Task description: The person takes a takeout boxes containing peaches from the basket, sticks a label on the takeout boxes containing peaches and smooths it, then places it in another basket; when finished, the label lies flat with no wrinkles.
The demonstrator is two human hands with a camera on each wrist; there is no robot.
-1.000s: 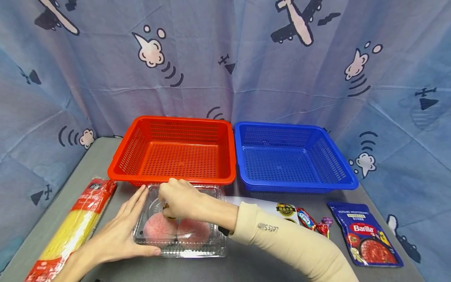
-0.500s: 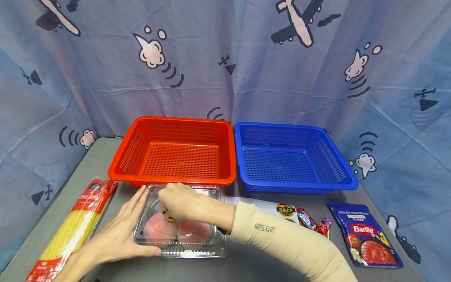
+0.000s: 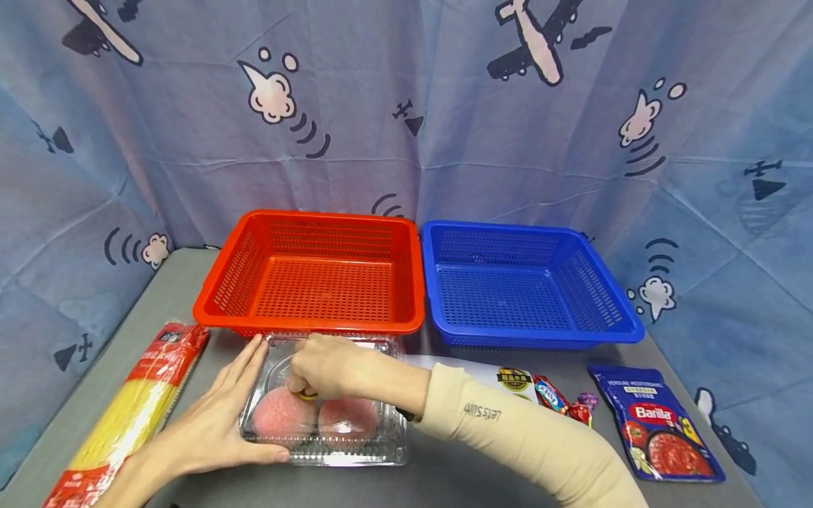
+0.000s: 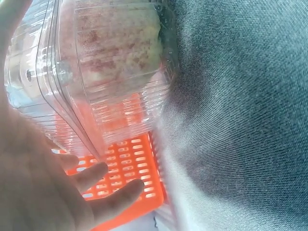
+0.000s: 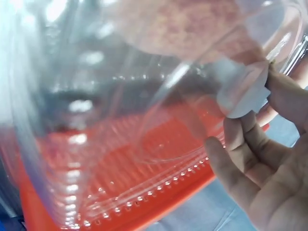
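A clear plastic clamshell box (image 3: 330, 451) with peaches (image 3: 284, 413) inside sits just in front of the red basket. My left hand (image 3: 216, 423) braces its left side, fingers long and straight and the thumb along the front edge; in the left wrist view those fingers (image 4: 120, 195) reach past the box corner. Over the lid, my right hand (image 3: 327, 367) pinches a round black-and-gold sticker (image 3: 308, 395) between thumb and fingertips. The pale back of this sticker (image 5: 245, 94) shows in the right wrist view, lying against the clear lid.
Behind the box stand a red basket (image 3: 324, 328) and a blue basket (image 3: 540, 335). A red-and-yellow noodle pack (image 3: 130, 402) lies at left. To the right are a sheet with gold-and-black stickers (image 3: 470, 367), wrapped candies (image 3: 552, 394) and a blue Barilla sauce pouch (image 3: 657, 423).
My right hand has shifted slightly down and toward me over the lid, with the sticker at its fingertips. The left hand and the box have stayed in place.
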